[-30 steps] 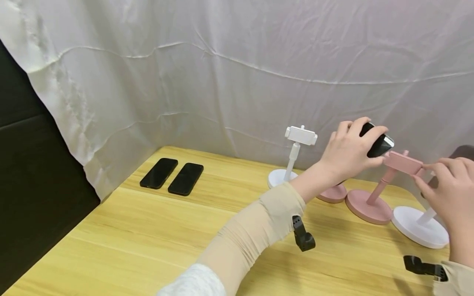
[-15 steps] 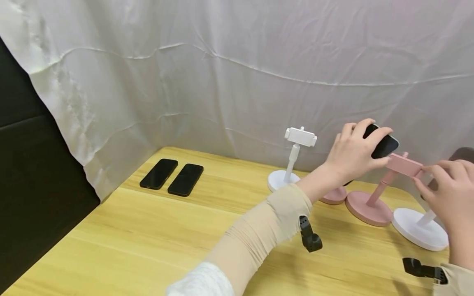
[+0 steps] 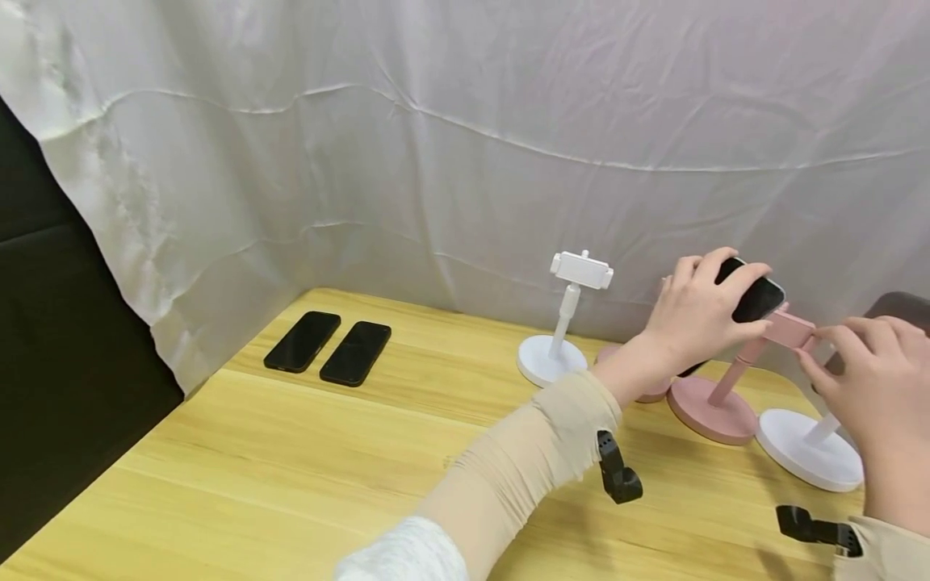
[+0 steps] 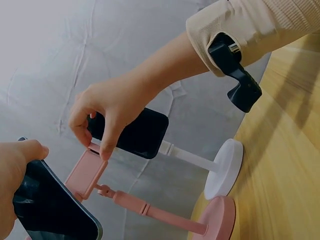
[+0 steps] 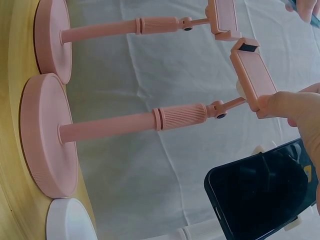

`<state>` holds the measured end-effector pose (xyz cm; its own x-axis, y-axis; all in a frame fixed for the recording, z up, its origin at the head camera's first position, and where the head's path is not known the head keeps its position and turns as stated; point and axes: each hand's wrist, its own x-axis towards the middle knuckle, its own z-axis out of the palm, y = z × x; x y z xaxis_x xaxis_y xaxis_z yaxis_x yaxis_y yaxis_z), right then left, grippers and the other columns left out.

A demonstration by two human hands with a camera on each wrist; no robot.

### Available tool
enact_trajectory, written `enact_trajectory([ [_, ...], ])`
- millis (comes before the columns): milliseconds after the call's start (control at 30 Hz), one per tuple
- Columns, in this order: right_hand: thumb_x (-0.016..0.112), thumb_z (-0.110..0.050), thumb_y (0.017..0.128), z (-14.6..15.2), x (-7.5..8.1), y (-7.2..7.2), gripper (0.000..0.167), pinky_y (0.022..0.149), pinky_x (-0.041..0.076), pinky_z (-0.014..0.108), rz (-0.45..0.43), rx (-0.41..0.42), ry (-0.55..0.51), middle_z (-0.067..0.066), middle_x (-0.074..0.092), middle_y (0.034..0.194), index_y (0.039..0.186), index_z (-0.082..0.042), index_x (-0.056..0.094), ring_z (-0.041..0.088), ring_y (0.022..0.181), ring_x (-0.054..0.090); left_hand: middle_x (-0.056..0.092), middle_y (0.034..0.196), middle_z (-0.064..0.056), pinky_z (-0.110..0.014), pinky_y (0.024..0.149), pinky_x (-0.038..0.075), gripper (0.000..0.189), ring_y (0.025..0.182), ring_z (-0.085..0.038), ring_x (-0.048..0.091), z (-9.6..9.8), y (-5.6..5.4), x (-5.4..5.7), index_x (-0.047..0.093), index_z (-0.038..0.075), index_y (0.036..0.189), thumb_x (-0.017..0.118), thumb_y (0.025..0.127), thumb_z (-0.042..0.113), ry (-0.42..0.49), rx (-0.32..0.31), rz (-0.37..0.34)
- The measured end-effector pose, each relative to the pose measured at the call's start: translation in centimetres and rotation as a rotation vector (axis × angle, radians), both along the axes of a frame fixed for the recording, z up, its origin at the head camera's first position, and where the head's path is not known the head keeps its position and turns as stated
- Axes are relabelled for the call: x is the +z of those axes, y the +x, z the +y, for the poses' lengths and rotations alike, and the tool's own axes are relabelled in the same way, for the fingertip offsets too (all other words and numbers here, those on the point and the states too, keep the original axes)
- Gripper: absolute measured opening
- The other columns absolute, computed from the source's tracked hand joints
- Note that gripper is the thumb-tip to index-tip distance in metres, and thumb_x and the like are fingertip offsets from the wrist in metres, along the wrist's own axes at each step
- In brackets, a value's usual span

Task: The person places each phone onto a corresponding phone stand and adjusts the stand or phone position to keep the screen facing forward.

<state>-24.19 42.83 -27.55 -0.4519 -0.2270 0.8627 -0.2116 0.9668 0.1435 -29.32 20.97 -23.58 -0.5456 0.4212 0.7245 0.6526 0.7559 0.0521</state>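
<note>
My left hand (image 3: 701, 311) grips a black smartphone (image 3: 759, 300) by its edges, just left of the pink phone stand's holder (image 3: 790, 329). With thumb and fingers, my right hand (image 3: 875, 371) pinches the far end of that holder, as the right wrist view also shows at the clamp end (image 5: 265, 106). The stand's round pink base (image 3: 712, 410) rests on the table. In the left wrist view the held phone (image 4: 55, 205) is close to the holder (image 4: 86, 172); whether they touch I cannot tell.
Right of the pink stand, a white stand (image 3: 811, 452) bears a phone (image 5: 260, 185). Another white stand (image 3: 581, 270) and a second pink stand (image 5: 165, 25) are to the left. Two black phones (image 3: 301, 342) lie on the table's left side; a grey curtain (image 3: 465, 186) hangs behind.
My left hand has moved right with the phone, closer to the pink holder. My right hand keeps pinching the holder's end. The head view has turned slightly to the right.
</note>
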Motion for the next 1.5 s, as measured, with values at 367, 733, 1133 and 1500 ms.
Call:
enact_trajectory([
  [367, 0.019, -0.066, 0.098, 0.2, 0.0, 0.0, 0.081, 0.112, 0.030, 0.057, 0.042, -0.016, 0.048, 0.029, 0.059, 0.106, 0.094, 0.004, 0.061, 0.051, 0.110, 0.048, 0.049, 0.144, 0.002, -0.020, 0.103, 0.035, 0.057, 0.122, -0.013, 0.050, 1.3, -0.5, -0.4, 0.050, 0.037, 0.138, 0.057, 0.087, 0.061, 0.013, -0.038, 0.072],
  [733, 0.026, -0.061, 0.099, 0.3, 0.2, -0.4, 0.076, 0.093, 0.032, 0.069, 0.037, 0.017, 0.073, 0.030, 0.059, 0.101, 0.094, 0.007, 0.060, 0.054, 0.104, 0.047, 0.053, 0.140, 0.000, -0.023, 0.102, 0.037, 0.057, 0.123, -0.014, 0.052, 1.6, -1.3, -0.9, 0.055, 0.034, 0.135, 0.061, 0.084, 0.060, 0.064, -0.053, 0.117],
  [1133, 0.031, -0.067, 0.094, 0.1, 0.1, -0.5, 0.078, 0.089, 0.031, 0.070, 0.086, 0.046, 0.003, 0.028, 0.060, 0.100, 0.093, 0.004, 0.063, 0.054, 0.105, 0.047, 0.054, 0.138, 0.003, -0.021, 0.104, 0.035, 0.061, 0.130, -0.008, 0.048, 2.9, -1.3, -1.8, 0.055, 0.035, 0.133, 0.061, 0.082, 0.067, 0.060, -0.068, 0.159],
  [1500, 0.023, -0.068, 0.096, 0.1, 0.7, -0.2, 0.082, 0.088, 0.033, 0.069, 0.073, 0.020, 0.049, 0.028, 0.060, 0.100, 0.092, 0.005, 0.062, 0.053, 0.106, 0.047, 0.058, 0.133, 0.008, -0.021, 0.108, 0.033, 0.061, 0.134, -0.005, 0.044, 3.9, -1.1, -1.2, 0.056, 0.033, 0.133, 0.062, 0.082, 0.066, 0.096, -0.096, 0.178],
])
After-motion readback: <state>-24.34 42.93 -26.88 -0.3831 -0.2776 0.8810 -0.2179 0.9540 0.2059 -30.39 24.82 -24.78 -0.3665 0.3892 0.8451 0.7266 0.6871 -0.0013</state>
